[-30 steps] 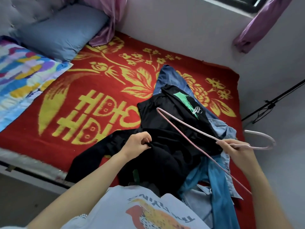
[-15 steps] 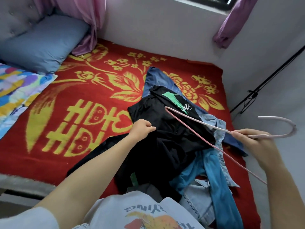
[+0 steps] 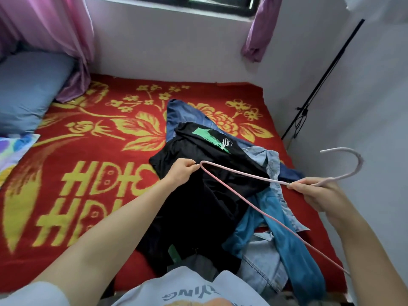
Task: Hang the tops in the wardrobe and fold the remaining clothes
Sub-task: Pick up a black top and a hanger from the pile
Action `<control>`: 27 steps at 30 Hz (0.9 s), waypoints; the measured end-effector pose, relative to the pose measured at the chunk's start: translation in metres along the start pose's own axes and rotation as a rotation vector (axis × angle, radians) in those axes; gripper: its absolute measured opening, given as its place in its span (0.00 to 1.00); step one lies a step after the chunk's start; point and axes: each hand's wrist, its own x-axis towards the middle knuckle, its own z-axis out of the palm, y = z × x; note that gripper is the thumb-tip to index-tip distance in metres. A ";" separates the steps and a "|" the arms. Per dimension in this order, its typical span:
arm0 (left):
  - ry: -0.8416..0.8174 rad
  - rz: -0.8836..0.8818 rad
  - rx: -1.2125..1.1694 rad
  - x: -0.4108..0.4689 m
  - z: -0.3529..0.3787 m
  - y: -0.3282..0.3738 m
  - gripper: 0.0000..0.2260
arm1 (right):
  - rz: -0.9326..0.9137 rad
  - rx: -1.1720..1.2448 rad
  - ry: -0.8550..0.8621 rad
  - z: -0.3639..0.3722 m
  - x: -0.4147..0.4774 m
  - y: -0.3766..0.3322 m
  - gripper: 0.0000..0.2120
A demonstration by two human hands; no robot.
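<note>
A pile of clothes lies on the red bed. On top is a black top (image 3: 205, 202) with a green print; blue denim garments (image 3: 284, 237) lie under it and to its right. My right hand (image 3: 318, 193) grips a thin pink hanger (image 3: 242, 173) at the neck below its hook, which curls up to the right. My left hand (image 3: 182, 171) pinches the black top's fabric right at the hanger's left tip. The hanger's lower arm runs down across the denim toward the bed's near right corner.
The red blanket with yellow flowers (image 3: 92, 173) covers the bed. A blue pillow (image 3: 26, 89) and pink curtain (image 3: 50, 29) are at the far left. White walls close in behind and on the right, with a black rod (image 3: 326, 76) leaning there.
My left hand has moved up the black top to the hanger's left tip. My right hand with the hanger has shifted right and a little up. The view has tilted upward.
</note>
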 end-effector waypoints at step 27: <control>-0.056 -0.022 0.022 0.017 0.010 0.015 0.12 | 0.137 0.076 0.083 0.000 -0.018 0.013 0.06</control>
